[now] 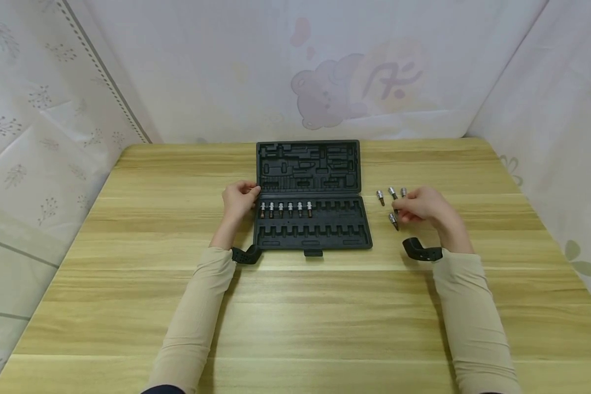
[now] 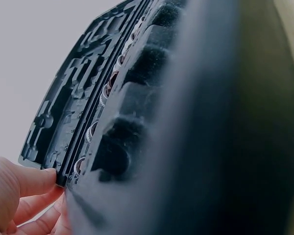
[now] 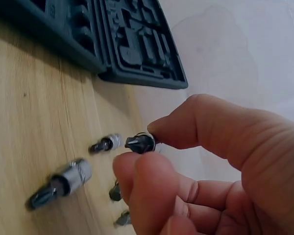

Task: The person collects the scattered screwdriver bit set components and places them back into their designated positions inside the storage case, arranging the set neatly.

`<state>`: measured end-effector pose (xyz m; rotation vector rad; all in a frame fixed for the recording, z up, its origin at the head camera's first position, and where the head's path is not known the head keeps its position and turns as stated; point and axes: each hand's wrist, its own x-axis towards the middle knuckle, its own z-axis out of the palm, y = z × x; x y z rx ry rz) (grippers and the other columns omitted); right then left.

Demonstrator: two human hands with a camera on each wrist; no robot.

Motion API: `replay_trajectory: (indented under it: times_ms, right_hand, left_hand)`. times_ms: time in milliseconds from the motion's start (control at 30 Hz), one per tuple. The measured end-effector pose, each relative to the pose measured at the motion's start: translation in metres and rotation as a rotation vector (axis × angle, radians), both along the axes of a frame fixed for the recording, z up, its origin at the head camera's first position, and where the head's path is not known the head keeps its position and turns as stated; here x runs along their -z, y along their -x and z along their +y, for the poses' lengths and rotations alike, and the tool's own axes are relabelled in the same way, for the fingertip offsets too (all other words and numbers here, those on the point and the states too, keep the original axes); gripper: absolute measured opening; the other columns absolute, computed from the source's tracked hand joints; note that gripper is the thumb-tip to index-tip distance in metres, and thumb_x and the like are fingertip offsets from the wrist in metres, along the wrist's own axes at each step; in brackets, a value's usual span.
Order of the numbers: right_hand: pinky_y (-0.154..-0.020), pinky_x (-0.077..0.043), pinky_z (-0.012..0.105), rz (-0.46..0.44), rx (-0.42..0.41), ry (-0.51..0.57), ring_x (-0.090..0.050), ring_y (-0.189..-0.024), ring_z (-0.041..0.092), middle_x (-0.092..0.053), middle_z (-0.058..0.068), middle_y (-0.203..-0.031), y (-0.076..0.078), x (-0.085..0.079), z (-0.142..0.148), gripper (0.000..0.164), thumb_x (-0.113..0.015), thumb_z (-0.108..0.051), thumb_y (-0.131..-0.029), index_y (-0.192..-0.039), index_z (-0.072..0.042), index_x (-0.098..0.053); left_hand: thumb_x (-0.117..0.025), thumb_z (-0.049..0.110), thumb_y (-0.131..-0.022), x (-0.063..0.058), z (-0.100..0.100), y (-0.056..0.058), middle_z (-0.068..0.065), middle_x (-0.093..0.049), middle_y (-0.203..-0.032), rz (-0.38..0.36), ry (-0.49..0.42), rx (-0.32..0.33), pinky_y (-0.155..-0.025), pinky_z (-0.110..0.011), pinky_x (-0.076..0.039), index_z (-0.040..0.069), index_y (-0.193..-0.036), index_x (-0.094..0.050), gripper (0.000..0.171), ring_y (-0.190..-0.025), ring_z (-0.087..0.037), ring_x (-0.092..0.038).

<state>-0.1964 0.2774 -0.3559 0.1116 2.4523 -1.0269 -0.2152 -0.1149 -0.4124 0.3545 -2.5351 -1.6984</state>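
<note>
A black plastic case [image 1: 288,235] lies open on the table, its moulded lid [image 1: 307,185] folded back. Several silver bit sockets [image 1: 281,210] stand in a row in the left part of its upper slots; the slots to their right and in the lower row show bare. My left hand [image 1: 238,198] grips the case's left edge near the hinge, thumb on top and fingers below. To the right of the case, my right hand [image 1: 426,205] pinches a bit socket [image 3: 141,143] with a cross-shaped tip between thumb and index finger. Around it lie several loose bit sockets [image 1: 393,221].
The wooden table [image 1: 295,317] reaches to pale patterned cloth [image 1: 226,71] at the back and sides. A latch tab [image 1: 313,253] sticks out from the case's front edge. Black camera mounts [image 1: 421,251] sit at both wrists.
</note>
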Motion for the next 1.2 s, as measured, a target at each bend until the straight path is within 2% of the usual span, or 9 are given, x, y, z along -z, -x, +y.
replay_trajectory:
  times_ms: [100, 433, 600, 800, 1000, 1200]
  right_hand:
    - [-0.056, -0.051, 0.026, 0.014, -0.011, -0.012, -0.060, -0.058, 0.010, -0.063, -0.002, -0.062, 0.000, -0.002, -0.004, 0.029, -0.056, -0.019, -0.091, -0.091, 0.009, -0.063]
    - [-0.055, -0.052, 0.025, 0.031, -0.049, 0.018, -0.060, -0.056, 0.009, -0.064, 0.000, -0.063, 0.002, -0.010, -0.028, 0.025, -0.055, -0.016, -0.090, -0.088, 0.008, -0.064]
    - [-0.051, -0.050, 0.025, 0.024, -0.078, 0.035, -0.059, -0.054, 0.010, -0.062, -0.002, -0.059, 0.005, -0.009, -0.044, 0.024, -0.055, -0.014, -0.089, -0.087, 0.008, -0.063]
    - [-0.051, -0.051, 0.027, 0.023, -0.088, 0.076, -0.060, -0.053, 0.009, -0.063, 0.001, -0.060, 0.008, -0.005, -0.058, 0.027, -0.056, -0.014, -0.091, -0.094, 0.013, -0.063]
    - [-0.051, -0.050, 0.025, 0.040, -0.094, 0.051, -0.061, -0.053, 0.011, -0.063, 0.000, -0.059, 0.010, -0.006, -0.069, 0.028, -0.057, -0.015, -0.090, -0.094, 0.011, -0.065]
    - [-0.050, -0.049, 0.024, 0.056, -0.140, 0.027, -0.061, -0.053, 0.011, -0.062, 0.000, -0.057, 0.013, -0.004, -0.077, 0.027, -0.056, -0.015, -0.091, -0.088, 0.009, -0.068]
  left_hand:
    - [-0.063, 0.011, -0.090, 0.000, 0.000, 0.000, -0.017, -0.065, -0.090, -0.002, -0.004, 0.001, -0.053, -0.020, -0.049, -0.003, -0.103, -0.067, 0.020, -0.061, -0.013, -0.056]
    - [-0.062, 0.013, -0.091, -0.003, 0.000, 0.000, -0.019, -0.066, -0.092, 0.007, 0.013, 0.007, -0.051, -0.018, -0.047, -0.002, -0.105, -0.067, 0.021, -0.057, -0.011, -0.055]
    - [-0.062, 0.012, -0.091, -0.003, 0.001, -0.001, -0.019, -0.066, -0.093, 0.000, 0.010, 0.008, -0.050, -0.017, -0.046, -0.003, -0.105, -0.067, 0.021, -0.057, -0.009, -0.054]
    - [-0.063, 0.011, -0.090, -0.003, 0.001, -0.001, -0.020, -0.066, -0.092, 0.000, 0.012, 0.002, -0.050, -0.017, -0.046, -0.003, -0.104, -0.067, 0.020, -0.056, -0.010, -0.054]
    - [-0.063, 0.011, -0.090, -0.004, 0.001, -0.001, -0.020, -0.066, -0.092, -0.005, 0.001, 0.005, -0.050, -0.017, -0.046, -0.004, -0.104, -0.067, 0.020, -0.057, -0.010, -0.055]
    - [-0.063, 0.011, -0.090, -0.004, 0.001, -0.002, -0.020, -0.066, -0.093, -0.001, -0.003, 0.005, -0.052, -0.019, -0.048, -0.004, -0.104, -0.067, 0.021, -0.059, -0.011, -0.055]
